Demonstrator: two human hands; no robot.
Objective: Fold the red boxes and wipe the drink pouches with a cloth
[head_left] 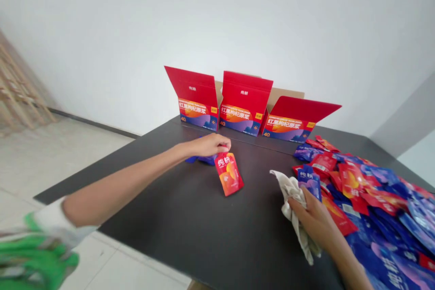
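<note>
My left hand [212, 144] reaches across the dark table [190, 226], its fingers pinched on the top of a red pouch [229, 174] that rests on the tabletop. A blue pouch [204, 159] lies just beneath that hand. My right hand [314, 219] is closed around a white cloth [294, 201] and also touches a blue pouch [310, 182] at the edge of the pile.
Three open red boxes [244, 108] stand in a row along the table's far edge, lids up. A big heap of several red and blue pouches [380, 208] covers the table's right side. A white wall is behind, tiled floor at left.
</note>
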